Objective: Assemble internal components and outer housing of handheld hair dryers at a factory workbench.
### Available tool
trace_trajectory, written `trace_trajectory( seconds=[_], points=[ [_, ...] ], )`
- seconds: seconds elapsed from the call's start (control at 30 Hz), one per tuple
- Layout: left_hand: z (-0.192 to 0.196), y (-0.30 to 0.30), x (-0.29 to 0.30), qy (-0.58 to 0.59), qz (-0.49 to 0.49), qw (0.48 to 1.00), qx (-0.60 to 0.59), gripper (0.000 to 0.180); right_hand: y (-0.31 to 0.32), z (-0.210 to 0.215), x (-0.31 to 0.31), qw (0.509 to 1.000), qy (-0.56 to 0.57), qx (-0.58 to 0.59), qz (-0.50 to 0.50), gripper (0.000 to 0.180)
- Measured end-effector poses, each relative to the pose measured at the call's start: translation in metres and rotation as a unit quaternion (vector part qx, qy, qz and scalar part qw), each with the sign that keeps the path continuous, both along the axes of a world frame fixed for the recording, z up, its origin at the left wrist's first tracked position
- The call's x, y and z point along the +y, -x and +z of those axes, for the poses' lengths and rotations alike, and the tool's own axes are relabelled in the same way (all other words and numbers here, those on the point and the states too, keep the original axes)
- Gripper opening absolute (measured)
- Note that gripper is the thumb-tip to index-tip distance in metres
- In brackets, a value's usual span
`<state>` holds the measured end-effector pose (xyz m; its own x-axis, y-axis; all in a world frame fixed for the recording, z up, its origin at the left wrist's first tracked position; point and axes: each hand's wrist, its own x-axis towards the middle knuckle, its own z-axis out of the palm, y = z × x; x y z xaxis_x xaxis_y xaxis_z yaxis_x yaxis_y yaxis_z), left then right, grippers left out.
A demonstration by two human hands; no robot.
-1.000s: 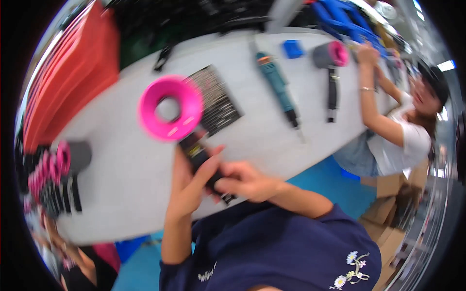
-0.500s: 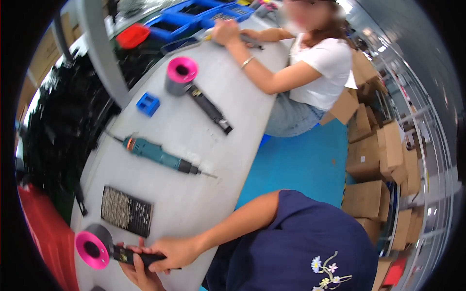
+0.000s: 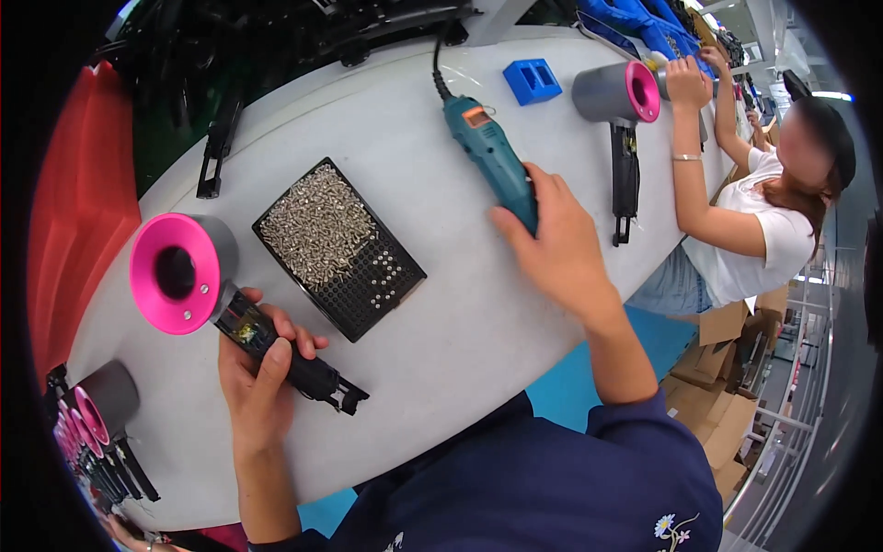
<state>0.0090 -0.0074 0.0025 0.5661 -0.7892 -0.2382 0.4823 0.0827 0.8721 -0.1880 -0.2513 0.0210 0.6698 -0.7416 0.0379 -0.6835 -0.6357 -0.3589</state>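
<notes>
My left hand [image 3: 253, 391] is wrapped around the black handle of a hair dryer [image 3: 215, 248], whose grey head and pink ring point left. Inside the opened handle, wiring shows. My right hand [image 3: 566, 248] grips a teal electric screwdriver [image 3: 487, 147] by its front part, on or just above the table; its tip is hidden by the hand. Between my hands lies a black perforated tray [image 3: 354, 317] heaped with small silver screws [image 3: 317, 225], a few of them standing in its holes.
Another hair dryer [image 3: 598, 92] and a blue block [image 3: 532, 81] lie at the far right, near a co-worker [image 3: 736, 221]. Several hair dryers [image 3: 106, 400] line the left edge. A black part [image 3: 218, 152] lies by a red bin [image 3: 83, 212]. The screwdriver's cord [image 3: 440, 69] runs back.
My right hand has left the hair dryer's handle and taken hold of the electric screwdriver. My left hand still holds the hair dryer. The view has turned toward the left.
</notes>
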Motion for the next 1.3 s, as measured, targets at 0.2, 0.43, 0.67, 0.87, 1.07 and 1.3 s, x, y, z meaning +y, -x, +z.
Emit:
trace_trajectory(
  seconds=[0.2, 0.43, 0.67, 0.87, 1.07, 1.3],
  points=[
    [0.014, -0.006, -0.005, -0.078, -0.033, 0.996, -0.009, 0.051, 0.002, 0.045, 0.005, 0.802, -0.429, -0.4, 0.117, 0.051],
    [0.012, 0.005, -0.002, -0.058, -0.005, 0.998, 0.009, 0.05, -0.081, 0.046, 0.018, 0.766, -0.389, -0.448, 0.246, 0.067],
    [0.005, 0.001, 0.006, -0.028, -0.042, 0.998, 0.022, 0.053, -0.095, 0.02, 0.058, 0.586, -0.464, -0.615, 0.251, 0.09],
    [0.006, -0.004, 0.005, -0.014, -0.071, 0.996, 0.047, 0.055, -0.087, 0.013, 0.069, 0.633, -0.37, -0.624, 0.271, 0.087],
    [0.004, 0.013, 0.008, -0.066, 0.049, 0.997, 0.015, 0.055, -0.086, 0.003, 0.07, 0.634, -0.37, -0.619, 0.28, 0.082],
    [-0.001, 0.017, 0.007, -0.042, 0.067, 0.997, 0.01, 0.054, -0.082, 0.005, 0.07, 0.64, -0.387, -0.608, 0.268, 0.081]
  ],
)
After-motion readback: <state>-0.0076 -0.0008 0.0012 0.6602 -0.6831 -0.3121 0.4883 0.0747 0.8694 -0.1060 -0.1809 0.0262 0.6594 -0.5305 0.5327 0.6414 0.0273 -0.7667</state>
